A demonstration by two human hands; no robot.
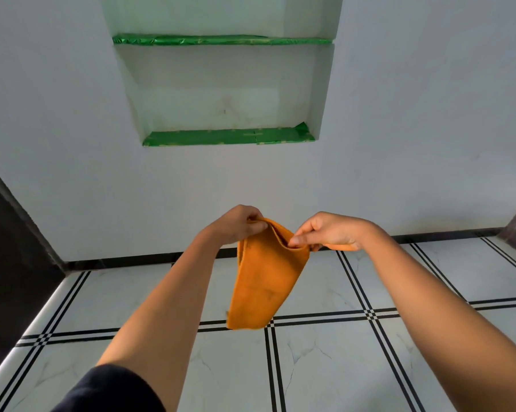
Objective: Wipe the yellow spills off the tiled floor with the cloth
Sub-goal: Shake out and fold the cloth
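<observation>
Two bare hands raised in front of the white plastered wall (72, 144), close together, both pinching the top edge of the folded orange cloth (265, 281). Left hand (238, 224) clamped on the cloth's upper left corner, thumb over fabric. Right hand (328, 233) gripping the upper right corner between thumb and forefinger. Cloth hanging free, doubled over, above the white marble-look tiled floor with black double lines (325, 367), not touching it. Green-lined recessed wall niche (227, 136) above the cloth. Dark sleeve (108, 391) on the left arm.
</observation>
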